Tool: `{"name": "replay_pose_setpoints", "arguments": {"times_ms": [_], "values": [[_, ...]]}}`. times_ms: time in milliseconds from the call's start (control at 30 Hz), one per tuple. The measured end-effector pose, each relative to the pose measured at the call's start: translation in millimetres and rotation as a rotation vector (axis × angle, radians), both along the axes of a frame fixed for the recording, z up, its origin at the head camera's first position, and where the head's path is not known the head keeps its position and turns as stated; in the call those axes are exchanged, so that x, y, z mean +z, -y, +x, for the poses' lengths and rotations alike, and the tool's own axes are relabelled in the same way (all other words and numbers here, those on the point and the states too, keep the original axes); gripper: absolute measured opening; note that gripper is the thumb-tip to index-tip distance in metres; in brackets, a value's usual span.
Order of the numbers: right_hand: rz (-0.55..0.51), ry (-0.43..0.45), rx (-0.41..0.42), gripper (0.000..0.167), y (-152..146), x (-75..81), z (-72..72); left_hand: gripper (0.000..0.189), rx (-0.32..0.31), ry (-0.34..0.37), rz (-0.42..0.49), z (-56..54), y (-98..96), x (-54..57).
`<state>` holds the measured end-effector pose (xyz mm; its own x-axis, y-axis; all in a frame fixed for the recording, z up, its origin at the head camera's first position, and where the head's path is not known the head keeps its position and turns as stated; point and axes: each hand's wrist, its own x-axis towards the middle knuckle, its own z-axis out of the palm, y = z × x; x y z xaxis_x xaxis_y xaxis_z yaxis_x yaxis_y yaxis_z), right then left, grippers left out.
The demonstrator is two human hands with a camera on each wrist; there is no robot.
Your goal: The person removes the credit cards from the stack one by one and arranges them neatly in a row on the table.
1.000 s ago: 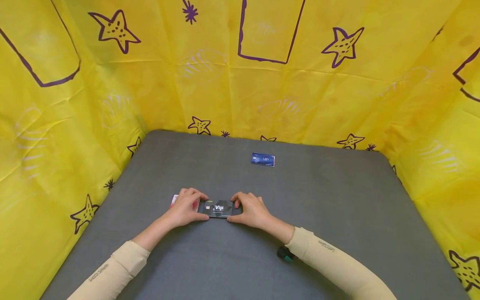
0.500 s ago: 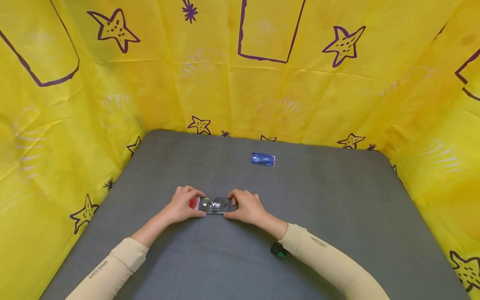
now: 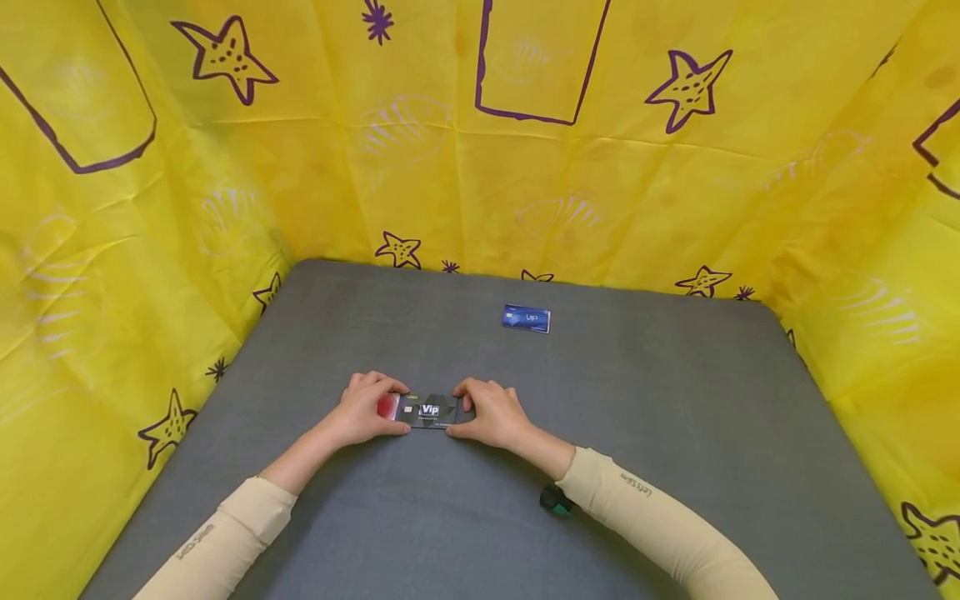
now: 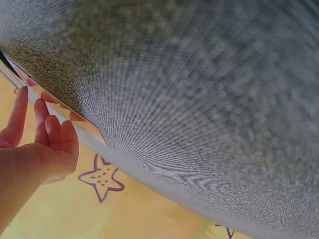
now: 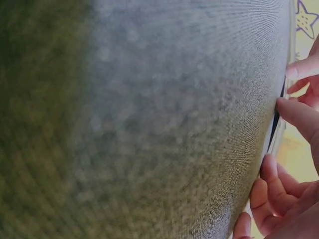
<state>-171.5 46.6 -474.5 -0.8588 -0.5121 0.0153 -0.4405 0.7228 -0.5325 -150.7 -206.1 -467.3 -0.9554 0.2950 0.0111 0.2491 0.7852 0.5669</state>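
Sitting on or just above the grey tabletop [image 3: 637, 400]: one black Vip card [image 3: 430, 412], long edges pinched by left hand [image 3: 362, 412] at its left end and right hand [image 3: 495, 414] at its right. Presumably light, stiff, slick-faced; best held by those edges.

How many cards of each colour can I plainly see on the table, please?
Black card: 1
Red card, partly covered by the left hand: 1
Blue card: 1
Total: 3 cards in plain view; whether more lie underneath, I cannot tell.
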Motion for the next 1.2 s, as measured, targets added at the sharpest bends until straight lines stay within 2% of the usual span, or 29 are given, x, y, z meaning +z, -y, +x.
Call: {"name": "replay_pose_setpoints", "arguments": {"times_ms": [433,900,1200], "values": [[0.009,-0.067,0.007,0.051,-1,0.3,-0.2,0.051,-0.022,-0.035,0.018,-1.3,-1.6,2.0],[0.006,-0.047,0.029,0.051,-4,-3.4,4.1,0.051,-0.011,-0.017,-0.016,4.6,-2.6,0.4],[-0.055,-0.021,0.025,0.053,-18,-3.0,4.7,0.053,-0.048,-0.106,-0.007,3.7,-12.0,-0.2]]}}
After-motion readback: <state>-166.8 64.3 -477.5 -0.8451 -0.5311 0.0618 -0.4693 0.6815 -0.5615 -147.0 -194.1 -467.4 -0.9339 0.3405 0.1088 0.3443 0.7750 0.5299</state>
